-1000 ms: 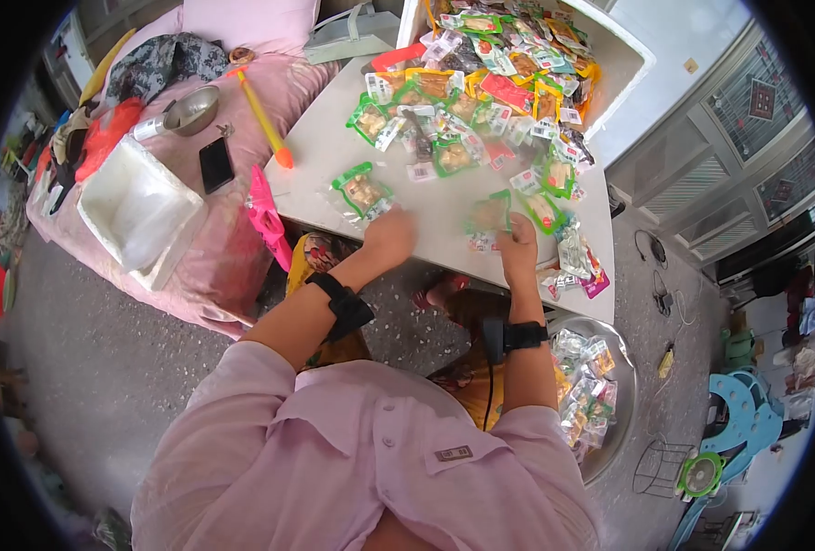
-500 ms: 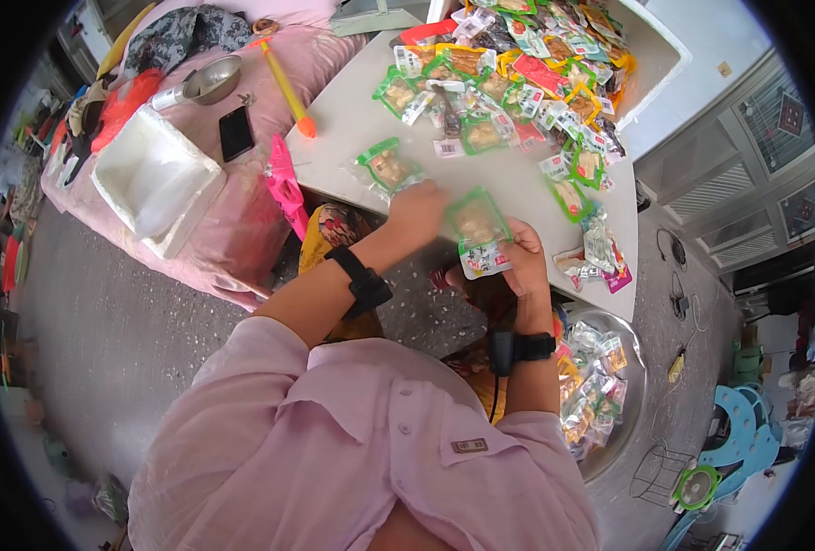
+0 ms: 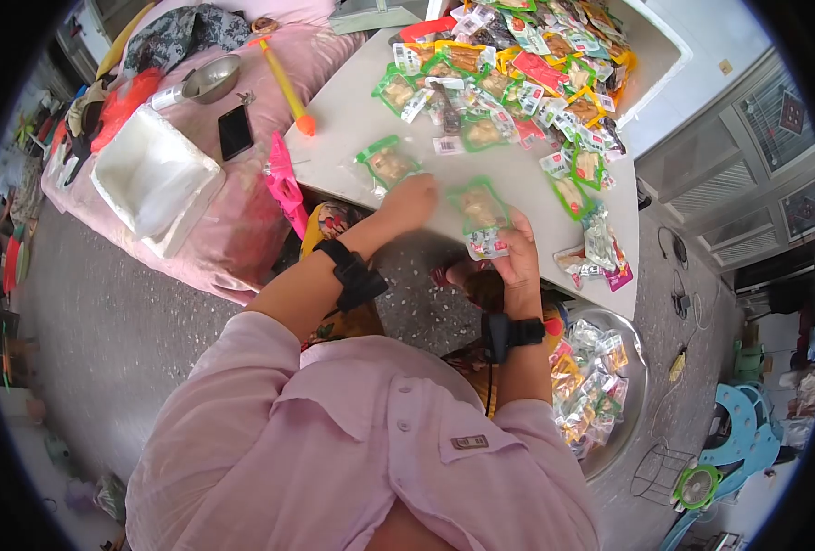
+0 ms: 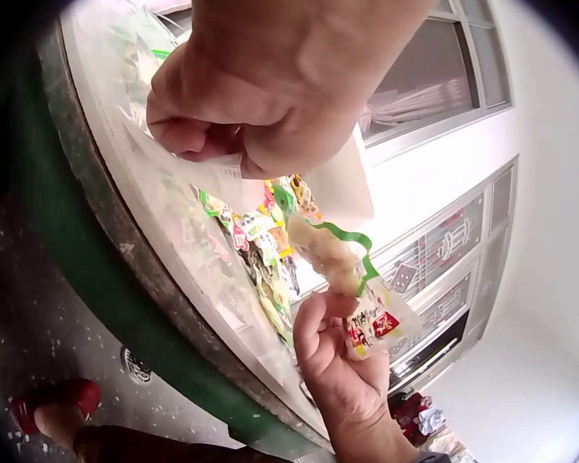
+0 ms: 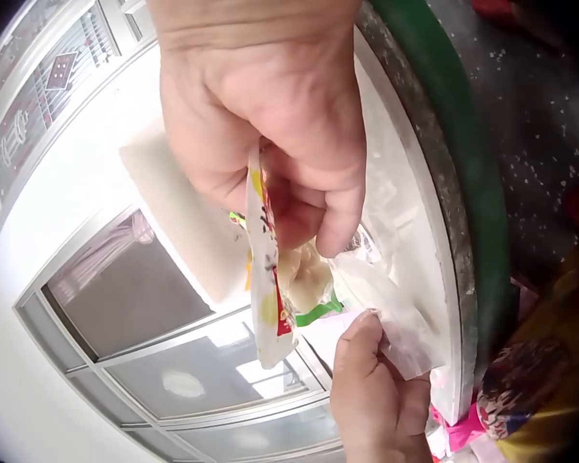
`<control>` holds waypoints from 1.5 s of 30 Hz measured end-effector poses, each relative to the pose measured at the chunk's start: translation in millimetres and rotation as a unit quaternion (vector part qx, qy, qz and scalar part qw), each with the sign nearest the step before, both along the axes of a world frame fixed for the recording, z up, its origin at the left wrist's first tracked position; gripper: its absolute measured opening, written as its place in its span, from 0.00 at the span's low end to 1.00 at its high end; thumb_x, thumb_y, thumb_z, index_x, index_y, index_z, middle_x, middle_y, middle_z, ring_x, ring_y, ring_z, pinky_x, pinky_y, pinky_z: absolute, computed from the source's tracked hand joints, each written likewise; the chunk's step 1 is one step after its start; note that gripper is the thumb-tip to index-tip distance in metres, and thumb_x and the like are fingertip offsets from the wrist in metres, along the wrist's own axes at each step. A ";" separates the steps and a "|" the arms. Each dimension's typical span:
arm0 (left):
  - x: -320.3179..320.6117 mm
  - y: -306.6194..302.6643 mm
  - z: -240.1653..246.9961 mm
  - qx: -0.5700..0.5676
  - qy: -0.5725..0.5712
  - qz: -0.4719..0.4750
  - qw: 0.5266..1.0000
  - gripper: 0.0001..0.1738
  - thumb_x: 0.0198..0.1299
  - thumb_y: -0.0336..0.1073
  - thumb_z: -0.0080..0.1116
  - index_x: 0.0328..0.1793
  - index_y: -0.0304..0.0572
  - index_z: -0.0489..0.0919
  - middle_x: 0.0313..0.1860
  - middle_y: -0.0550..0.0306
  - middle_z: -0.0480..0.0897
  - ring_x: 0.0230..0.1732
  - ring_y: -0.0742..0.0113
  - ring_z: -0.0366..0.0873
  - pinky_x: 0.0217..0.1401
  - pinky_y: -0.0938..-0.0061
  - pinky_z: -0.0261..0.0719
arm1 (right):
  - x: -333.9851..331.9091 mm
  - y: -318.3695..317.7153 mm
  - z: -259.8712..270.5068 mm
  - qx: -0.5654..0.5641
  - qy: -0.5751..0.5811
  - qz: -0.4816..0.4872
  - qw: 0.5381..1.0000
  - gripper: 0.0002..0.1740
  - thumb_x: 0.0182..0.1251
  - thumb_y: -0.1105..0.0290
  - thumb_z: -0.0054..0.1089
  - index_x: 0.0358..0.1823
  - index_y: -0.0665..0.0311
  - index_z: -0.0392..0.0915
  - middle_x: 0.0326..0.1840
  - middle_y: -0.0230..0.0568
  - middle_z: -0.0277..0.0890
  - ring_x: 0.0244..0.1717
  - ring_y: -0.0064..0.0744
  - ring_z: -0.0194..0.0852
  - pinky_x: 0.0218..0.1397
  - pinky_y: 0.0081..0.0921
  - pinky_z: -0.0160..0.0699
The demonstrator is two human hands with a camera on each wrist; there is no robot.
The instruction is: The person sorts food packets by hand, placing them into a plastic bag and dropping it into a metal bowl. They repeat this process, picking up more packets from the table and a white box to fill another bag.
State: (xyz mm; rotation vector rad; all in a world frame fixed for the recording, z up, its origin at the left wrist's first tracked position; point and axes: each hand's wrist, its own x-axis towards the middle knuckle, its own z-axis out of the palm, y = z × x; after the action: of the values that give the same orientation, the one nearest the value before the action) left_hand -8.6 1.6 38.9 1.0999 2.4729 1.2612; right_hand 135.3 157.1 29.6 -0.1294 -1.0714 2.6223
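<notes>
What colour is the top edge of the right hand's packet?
Green; the packet shows best in the head view.

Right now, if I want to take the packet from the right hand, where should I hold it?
Probably pinch the packet at its green-edged far end, coming from the far side of the table. The right hand grips the printed near end and the middle bulges, leaving that edge free.

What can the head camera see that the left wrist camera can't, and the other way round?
Only the head view shows the black phone, the pink bed and the big metal basin. Only the left wrist view shows the table's green side. Both show the left hand, and the right hand holding a green-edged packet.
</notes>
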 end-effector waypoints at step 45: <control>42.5 -14.7 20.0 0.063 0.283 -0.037 0.956 0.04 0.41 0.31 0.50 0.26 0.43 0.69 0.22 0.51 0.68 0.25 0.51 0.70 0.25 0.62 0.68 | -49.4 -44.5 3.2 0.165 -0.274 0.043 0.947 0.12 0.51 0.83 0.41 0.40 0.72 0.62 0.31 0.45 0.67 0.26 0.29 0.70 0.24 0.21 0.71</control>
State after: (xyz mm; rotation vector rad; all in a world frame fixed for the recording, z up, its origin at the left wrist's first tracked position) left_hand 33.9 -13.1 58.8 1.7831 2.7199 1.2272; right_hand 85.9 112.6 32.8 -0.7864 -1.7102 2.4901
